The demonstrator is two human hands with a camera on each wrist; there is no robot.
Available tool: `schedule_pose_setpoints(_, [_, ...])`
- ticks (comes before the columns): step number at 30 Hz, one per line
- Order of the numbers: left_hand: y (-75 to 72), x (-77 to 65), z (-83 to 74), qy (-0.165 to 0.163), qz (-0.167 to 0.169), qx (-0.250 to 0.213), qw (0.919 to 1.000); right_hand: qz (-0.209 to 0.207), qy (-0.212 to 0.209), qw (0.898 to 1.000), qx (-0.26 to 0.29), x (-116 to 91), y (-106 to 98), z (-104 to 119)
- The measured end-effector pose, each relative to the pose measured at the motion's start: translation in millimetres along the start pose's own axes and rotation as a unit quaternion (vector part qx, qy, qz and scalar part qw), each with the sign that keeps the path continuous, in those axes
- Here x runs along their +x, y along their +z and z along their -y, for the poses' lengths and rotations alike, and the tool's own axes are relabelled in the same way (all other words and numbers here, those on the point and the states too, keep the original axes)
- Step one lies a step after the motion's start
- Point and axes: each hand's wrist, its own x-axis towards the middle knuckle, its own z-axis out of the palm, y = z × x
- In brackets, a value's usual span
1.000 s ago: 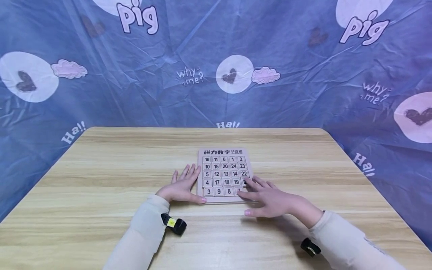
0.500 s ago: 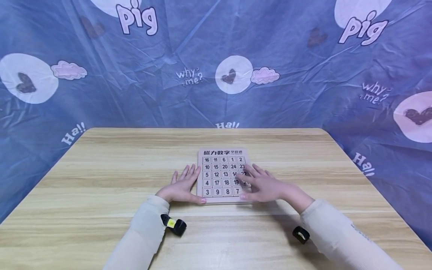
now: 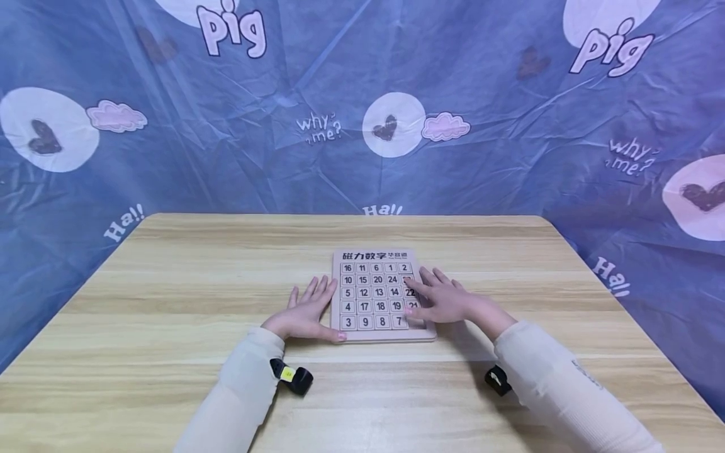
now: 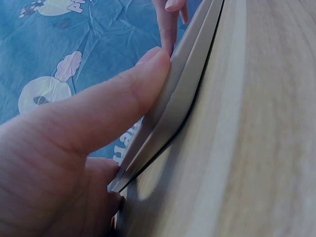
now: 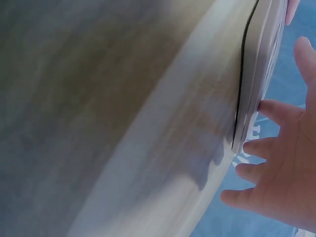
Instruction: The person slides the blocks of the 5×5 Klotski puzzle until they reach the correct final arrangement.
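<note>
A sliding number puzzle (image 3: 374, 336) lies flat on the table, its numbered tiles set in rows. At its left side, my left hand (image 3: 306, 314) has its fingers spread along the edge and its thumb on the near left corner; the left wrist view shows that thumb (image 4: 123, 91) on the rim. My right hand (image 3: 447, 301) is over the right side. Its index fingertip covers the tile below 2, and its thumb is near tiles 21 and 7. An uncovered slot shows at the near right corner. In the right wrist view, the right fingers (image 5: 284, 112) are spread by the board's edge.
The wooden table (image 3: 226, 251) surrounds the puzzle. A blue printed cloth (image 3: 249, 157) hangs behind the table's far edge. Both sleeved wrists carry small black cameras, the left one (image 3: 302, 381) and the right one (image 3: 497, 380).
My right hand has moved away from me, from the near right corner up the right column. The bottom row has slid slightly left, and the corner slot has come into sight. My left hand stays put.
</note>
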Motion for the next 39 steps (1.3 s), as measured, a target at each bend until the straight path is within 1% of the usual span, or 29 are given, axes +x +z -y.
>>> schedule_pose_setpoints(6, [-2.0, 0.1, 0.2, 0.000, 0.001, 0.003, 1.0000, -0.005, -0.010, 1.000, -0.002, -7, 1, 3])
schedule_pose_setpoints(15, [-2.7, -0.5, 1.4, -0.002, 0.002, 0.007, 1.0000, 0.003, -0.024, 1.000, -0.012, -14, 2, 8])
schedule_pose_setpoints(22, [-2.4, -0.9, 0.8, -0.002, 0.002, 0.010, 0.9999, 0.004, -0.036, 0.999, -0.020, -17, 3, 10])
schedule_pose_setpoints(25, [-1.8, -1.1, 1.4, -0.002, 0.003, 0.009, 1.0000, -0.002, -0.040, 0.999, -0.022, -15, 1, 13])
schedule_pose_setpoints(28, [-1.3, -1.6, 2.3, -0.004, 0.003, 0.007, 1.0000, -0.008, -0.054, 0.998, -0.020, -9, -2, 23])
schedule_pose_setpoints(32, [-0.9, -2.0, 3.0, -0.002, 0.001, 0.007, 1.0000, -0.004, -0.071, 0.997, -0.031, 5, -2, 43])
schedule_pose_setpoints(35, [-0.6, -2.0, 3.1, 0.002, 0.001, 0.010, 0.9999, 0.001, -0.070, 0.996, -0.047, 19, 2, 57])
schedule_pose_setpoints(39, [-0.3, -1.7, 2.5, 0.004, 0.003, 0.012, 0.9999, 0.012, -0.061, 0.997, -0.052, 37, 8, 71])
